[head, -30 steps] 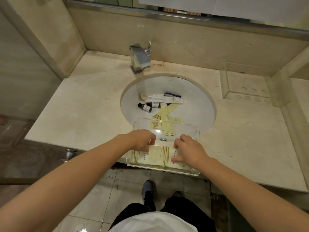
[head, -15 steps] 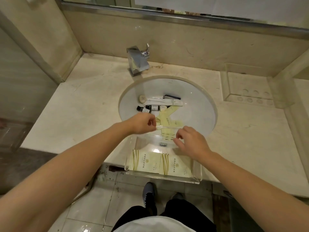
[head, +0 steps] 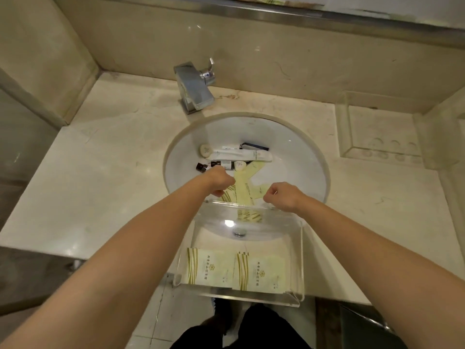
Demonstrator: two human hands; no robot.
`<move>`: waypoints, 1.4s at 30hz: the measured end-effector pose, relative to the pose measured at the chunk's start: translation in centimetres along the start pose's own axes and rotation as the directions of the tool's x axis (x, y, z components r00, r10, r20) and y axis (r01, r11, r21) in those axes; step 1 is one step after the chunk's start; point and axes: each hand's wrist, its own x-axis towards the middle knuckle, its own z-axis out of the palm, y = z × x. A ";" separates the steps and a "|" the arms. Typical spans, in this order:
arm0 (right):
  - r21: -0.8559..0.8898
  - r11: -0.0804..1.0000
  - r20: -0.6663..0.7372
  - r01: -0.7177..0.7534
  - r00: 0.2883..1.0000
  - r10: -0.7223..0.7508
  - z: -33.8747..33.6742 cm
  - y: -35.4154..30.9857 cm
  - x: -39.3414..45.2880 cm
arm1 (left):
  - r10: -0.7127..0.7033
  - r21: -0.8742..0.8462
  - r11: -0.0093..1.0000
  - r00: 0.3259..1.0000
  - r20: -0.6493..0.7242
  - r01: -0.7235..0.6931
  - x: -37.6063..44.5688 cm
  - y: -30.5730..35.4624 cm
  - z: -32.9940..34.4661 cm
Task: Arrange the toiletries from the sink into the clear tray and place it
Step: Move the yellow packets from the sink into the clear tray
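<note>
Both hands, left (head: 218, 181) and right (head: 283, 196), curl their grip toward flimsy pale-yellow paper sachets (head: 247, 187); contact unclear, pinch edges.

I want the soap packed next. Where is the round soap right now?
In the head view, the round soap lies in the sink, at the far left of the pile, touching the white tube, beyond the left hand.

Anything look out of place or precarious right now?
Yes. The clear acrylic tray sits over the counter's front edge, its near side overhanging the floor. Pale yellow sachets, a white tube and small dark bottles lie jumbled in the white sink basin.
</note>
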 end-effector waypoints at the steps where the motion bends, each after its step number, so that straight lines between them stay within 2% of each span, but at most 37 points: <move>1: 0.030 0.999 0.029 -0.023 0.999 0.022 -0.1 -0.1 0.6 | -0.023 -0.002 1.000 1.000 0.014 0.023 0.6 0.0 0.3; 6: 0.130 0.984 0.130 -0.122 0.986 0.105 0.4 0.1 3.7 | -0.095 0.101 0.991 0.994 0.059 0.089 3.4 0.2 2.0; 11: 0.187 0.970 0.219 -0.153 0.969 0.111 1.7 0.5 6.4 | -0.143 0.050 0.989 0.980 0.140 0.137 5.8 0.2 3.5; 18: 0.117 0.986 0.219 -0.115 0.972 0.087 3.6 -0.6 8.8 | -0.189 -0.185 0.955 0.958 0.217 0.231 7.6 -0.9 4.5; 22: 0.231 0.961 0.247 -0.152 0.965 0.093 4.0 -1.6 9.4 | -0.156 -0.271 0.932 0.940 0.305 0.242 7.2 -0.4 4.3; 24: 0.264 0.952 0.201 -0.158 0.974 0.106 4.1 -1.9 9.6 | -0.136 -0.277 0.933 0.938 0.318 0.229 6.8 0.1 4.3; 27: 0.311 0.939 0.061 -0.145 0.989 0.133 3.8 -2.2 9.5 | -0.110 -0.316 0.928 0.955 0.275 0.198 6.4 0.5 3.7; 31: 0.478 0.862 0.014 -0.170 0.982 0.186 2.9 -2.7 8.7 | -0.073 -0.353 0.923 0.969 0.235 0.155 5.3 0.8 2.4; 37: 0.645 0.758 -0.025 -0.102 0.988 0.154 1.5 -4.2 6.9 | -0.026 -0.428 0.903 1.000 0.004 0.025 4.2 1.4 1.4; 39: 0.711 0.701 -0.063 -0.052 0.988 0.137 1.1 -4.5 6.3 | -0.017 -0.460 0.888 1.000 0.001 0.015 3.6 1.5 0.9; 42: 0.773 0.635 -0.110 0.011 0.987 0.117 0.5 -4.9 5.0 | 0.045 -0.475 0.880 0.996 0.073 -0.005 2.1 1.6 -0.2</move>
